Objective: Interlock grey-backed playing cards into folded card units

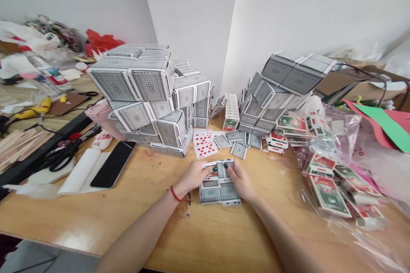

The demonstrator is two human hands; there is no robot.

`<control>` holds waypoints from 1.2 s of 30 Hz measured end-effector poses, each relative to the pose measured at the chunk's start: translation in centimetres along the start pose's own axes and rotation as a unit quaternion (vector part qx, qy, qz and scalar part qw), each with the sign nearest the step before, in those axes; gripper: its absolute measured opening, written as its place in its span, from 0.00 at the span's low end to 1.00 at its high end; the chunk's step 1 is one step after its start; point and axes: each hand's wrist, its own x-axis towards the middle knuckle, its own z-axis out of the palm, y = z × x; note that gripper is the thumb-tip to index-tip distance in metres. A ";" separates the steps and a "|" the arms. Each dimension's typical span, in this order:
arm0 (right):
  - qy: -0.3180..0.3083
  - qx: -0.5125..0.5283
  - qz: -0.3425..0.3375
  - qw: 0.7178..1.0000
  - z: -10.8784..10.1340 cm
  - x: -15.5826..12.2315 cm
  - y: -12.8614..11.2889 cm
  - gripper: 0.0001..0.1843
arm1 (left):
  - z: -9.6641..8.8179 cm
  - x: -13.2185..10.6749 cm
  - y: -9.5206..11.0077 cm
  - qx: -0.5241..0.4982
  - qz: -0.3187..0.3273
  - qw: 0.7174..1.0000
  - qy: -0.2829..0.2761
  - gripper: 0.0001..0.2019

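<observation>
I have both hands at the middle of the frame, just below center, gripping a flat panel (226, 194) of joined cards above the tabletop (205, 239). My left hand (194, 174) pinches the panel's upper left part, its thumb over a face card (212, 175) that shows colored print. My right hand (241, 179) clasps the upper right part, thumb on the patterned gray backs and fingers hidden beneath. Dark polish shows on the nails, and a red cord (175, 194) circles the left wrist.

Just above the panel, I see a red diamond card (204, 147) lying face up, with gray-backed cards (238, 150) scattered beside it to the right. A narrow column (232, 113) of card edges stands behind them.

A tall stack (137, 115) of gray card blocks rises left of center; a second stack (269, 93) leans right of center, against the pale wall (272, 12). At the right of the frame, red-and-green card boxes (329, 196) lie among clear plastic (307, 200), below a green strip (387, 127) on red paper.

To the left I make out a black phone (113, 166), a white sheet (80, 170) and black scissors (65, 153); wooden sticks (19, 147) sit at the far left edge, and a bottle (53, 72) lies in the upper left clutter.
</observation>
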 end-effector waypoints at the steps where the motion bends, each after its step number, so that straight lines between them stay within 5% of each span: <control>1: 0.000 -0.005 -0.004 1.000 0.0 0.0 0.0 0.11 | 0.0 0.0 0.0 0.008 -0.008 1.000 -0.019 0.13; 8: -0.006 0.012 0.007 1.000 -0.1 0.4 0.0 0.12 | -0.2 0.2 0.8 0.016 -0.032 0.999 -0.038 0.13; 14: -0.029 0.075 0.018 0.997 -0.3 0.5 -0.6 0.13 | -1.4 0.2 0.6 -0.102 -0.100 0.981 -0.132 0.15; 23: 0.011 -0.035 -0.027 0.999 -0.4 0.2 -0.6 0.11 | -0.8 0.0 0.5 -0.097 -0.124 0.985 -0.066 0.15; 36: 0.039 -0.105 -0.051 0.992 -0.2 0.1 -0.9 0.06 | -0.4 0.1 0.0 -0.105 -0.123 0.986 -0.046 0.16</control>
